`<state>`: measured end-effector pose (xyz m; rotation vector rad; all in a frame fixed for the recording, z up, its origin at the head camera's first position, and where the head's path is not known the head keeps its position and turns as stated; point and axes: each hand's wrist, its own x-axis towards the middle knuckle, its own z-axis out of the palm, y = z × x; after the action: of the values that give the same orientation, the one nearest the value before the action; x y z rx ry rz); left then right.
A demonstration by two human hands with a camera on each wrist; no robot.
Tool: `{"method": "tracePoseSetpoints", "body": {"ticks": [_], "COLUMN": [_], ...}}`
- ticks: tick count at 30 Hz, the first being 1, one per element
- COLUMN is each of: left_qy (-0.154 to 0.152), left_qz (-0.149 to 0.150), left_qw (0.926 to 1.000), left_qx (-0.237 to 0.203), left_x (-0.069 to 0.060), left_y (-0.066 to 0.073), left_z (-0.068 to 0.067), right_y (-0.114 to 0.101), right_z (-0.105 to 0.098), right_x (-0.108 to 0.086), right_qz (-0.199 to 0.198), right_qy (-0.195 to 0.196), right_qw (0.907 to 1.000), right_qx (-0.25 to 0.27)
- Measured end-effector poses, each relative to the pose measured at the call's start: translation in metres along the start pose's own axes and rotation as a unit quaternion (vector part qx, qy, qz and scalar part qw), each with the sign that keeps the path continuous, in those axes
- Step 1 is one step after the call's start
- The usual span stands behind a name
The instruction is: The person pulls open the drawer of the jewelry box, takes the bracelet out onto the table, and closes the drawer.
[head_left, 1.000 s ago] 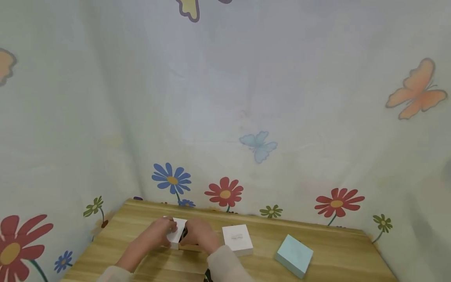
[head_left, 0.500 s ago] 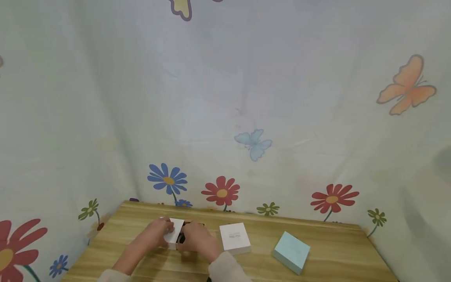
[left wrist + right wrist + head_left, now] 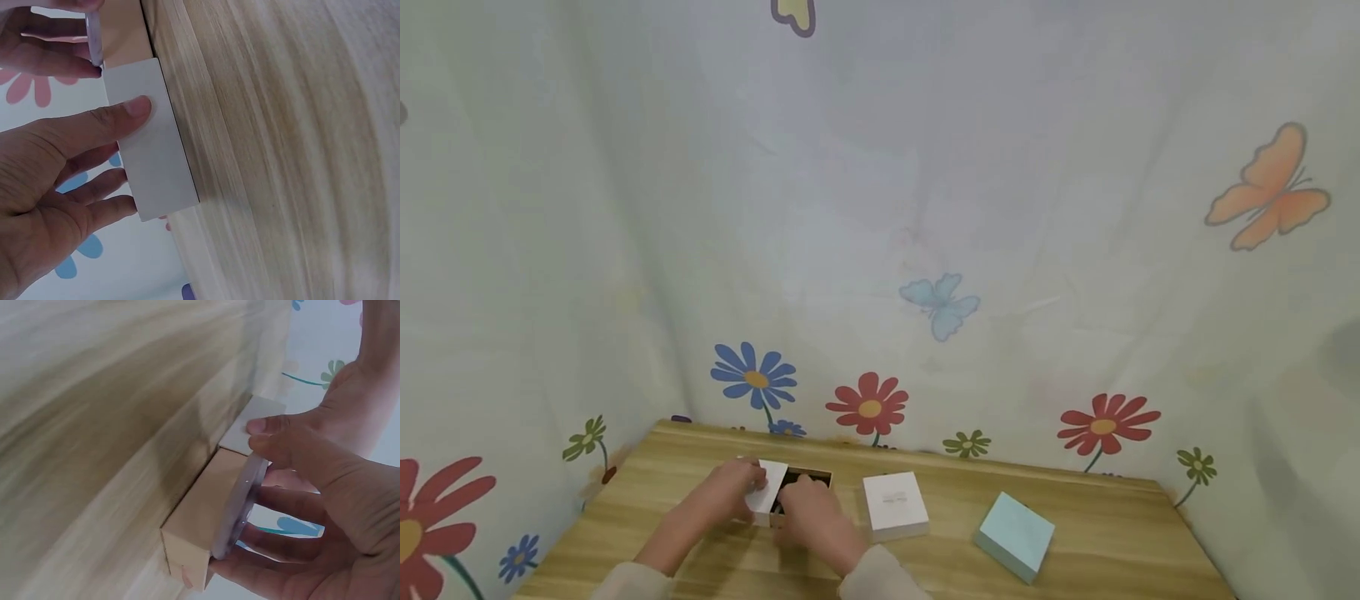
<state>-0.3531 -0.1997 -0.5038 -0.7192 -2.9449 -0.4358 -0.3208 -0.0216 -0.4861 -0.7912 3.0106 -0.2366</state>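
A box with a white sleeve (image 3: 771, 482) and a tan drawer (image 3: 203, 500) pulled partly out to the right lies on the table. In the head view the drawer's inside looks dark. My left hand (image 3: 735, 490) holds the white sleeve, its thumb on the near side, as the left wrist view shows. Over the drawer, my right hand (image 3: 814, 515) pinches the edge of a flat, round, greyish see-through disc (image 3: 236, 506) between thumb and fingers. The disc stands tilted at the drawer's open top; its exact kind cannot be told.
Right of the drawer sits a white square box (image 3: 895, 504) with small print on its lid. Farther right is a light blue box (image 3: 1015, 536), turned at an angle. A curtain (image 3: 1000, 208) with flowers and butterflies hangs behind the wooden table (image 3: 1097, 508).
My right hand has shifted slightly toward me over the drawer, and more of its dark inside and far edge shows. The left hand keeps its hold on the sleeve. The head view has shifted a little.
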Motion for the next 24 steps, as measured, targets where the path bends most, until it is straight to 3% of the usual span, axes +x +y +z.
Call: {"method": "tracePoseSetpoints", "body": {"ticks": [5, 13, 24], "left_qy": [-0.007, -0.004, 0.004], "left_qz": [0.009, -0.008, 0.038], "left_qw": [0.9999, 1.0, 0.9993], "left_qx": [0.003, -0.005, 0.001], "left_x": [-0.002, 0.003, -0.001], "left_y": [0.0, -0.003, -0.005], "left_z": [0.001, -0.001, -0.001], "right_y": [-0.002, -0.007, -0.013], "right_z": [0.003, 0.002, -0.002], "right_x": [-0.005, -0.005, -0.016], "right_qz": [-0.006, -0.006, -0.037], "right_qy": [0.003, 0.001, -0.008], "right_qw": [0.9998, 1.0, 0.9986], "right_qx": [-0.018, 0.0, 0.036]}}
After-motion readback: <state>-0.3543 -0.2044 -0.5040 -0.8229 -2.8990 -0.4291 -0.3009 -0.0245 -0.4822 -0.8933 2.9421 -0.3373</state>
